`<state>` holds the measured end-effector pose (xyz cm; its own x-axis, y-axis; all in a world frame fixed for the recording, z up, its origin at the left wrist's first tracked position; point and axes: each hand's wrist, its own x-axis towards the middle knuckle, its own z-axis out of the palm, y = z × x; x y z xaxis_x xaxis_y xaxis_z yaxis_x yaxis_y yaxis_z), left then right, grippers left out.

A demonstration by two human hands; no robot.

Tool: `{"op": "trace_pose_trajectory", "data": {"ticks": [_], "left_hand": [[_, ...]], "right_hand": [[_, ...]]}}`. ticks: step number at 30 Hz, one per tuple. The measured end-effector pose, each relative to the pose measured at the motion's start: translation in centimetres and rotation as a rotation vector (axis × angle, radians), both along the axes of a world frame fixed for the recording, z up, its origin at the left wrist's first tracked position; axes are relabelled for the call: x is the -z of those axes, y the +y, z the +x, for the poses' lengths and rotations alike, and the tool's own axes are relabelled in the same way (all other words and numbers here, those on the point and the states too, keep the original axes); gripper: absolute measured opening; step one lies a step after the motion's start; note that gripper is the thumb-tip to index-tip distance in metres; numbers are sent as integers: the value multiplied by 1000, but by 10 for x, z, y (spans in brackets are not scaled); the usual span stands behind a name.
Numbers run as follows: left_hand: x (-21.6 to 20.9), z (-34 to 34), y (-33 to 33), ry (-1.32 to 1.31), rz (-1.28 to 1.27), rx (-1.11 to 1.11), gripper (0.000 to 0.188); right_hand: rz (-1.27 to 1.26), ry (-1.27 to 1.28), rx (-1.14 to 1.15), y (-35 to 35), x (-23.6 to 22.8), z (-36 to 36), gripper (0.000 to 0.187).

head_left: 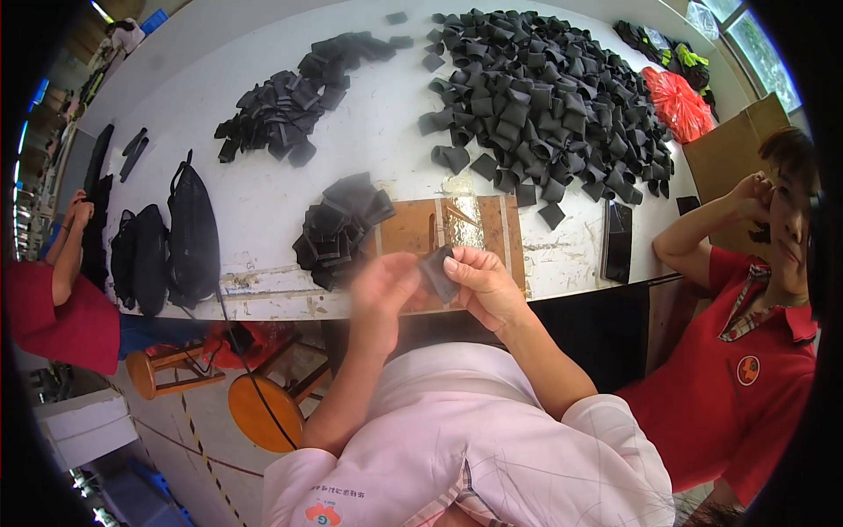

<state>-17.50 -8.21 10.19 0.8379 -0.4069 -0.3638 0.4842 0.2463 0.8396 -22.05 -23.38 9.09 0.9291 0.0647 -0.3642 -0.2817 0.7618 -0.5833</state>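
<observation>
Close in front of me, my right hand (487, 285) pinches a small black fabric piece (438, 276) between thumb and fingers. My left hand (386, 283) is at the piece's left side, smeared by motion, so its fingers cannot be made out. Both hands are over the near edge of a wooden board (404, 230) with a shiny gold strip (464, 220) across it. Just left of the board lies a small pile of flat black pieces (338, 230). A large heap of black fabric loops (536, 105) covers the table's far right.
Another black pile (285, 105) lies farther left on the white table (373, 114). Black pouches (189, 233) sit at the left edge, a phone (617, 241) and red plastic bag (678, 104) at right. Co-workers in red shirts (729, 369) are on both sides. Wooden stools (266, 411) stand below left.
</observation>
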Motion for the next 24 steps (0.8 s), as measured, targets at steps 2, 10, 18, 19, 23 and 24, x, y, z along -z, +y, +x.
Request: {"op": "trace_pose_trajectory", "data": {"ticks": [2,10,18,19,23,24], "left_hand": [[-2,4,-3,49,-8,57,14],[13,6,-12,-178,126,32,8],[12,1,-24,-467,247,104,8],[12,-1,-24,-467,245,124,9],[22,-6,-29,-561,368,79,7],[26,-7,-29,-638,481,29,6]], "right_hand": [[-39,-1,37,-5,3,-2,9],[-508,123,-49,-6,-3,-5,13],[-1414,-352,353,0,-13,-14,16],[-1394,-363,340,2,-11,-14,14],[-1516,-447,327,4,2,-11,11],[-1646,-505,318,5,2,-10,10]]}}
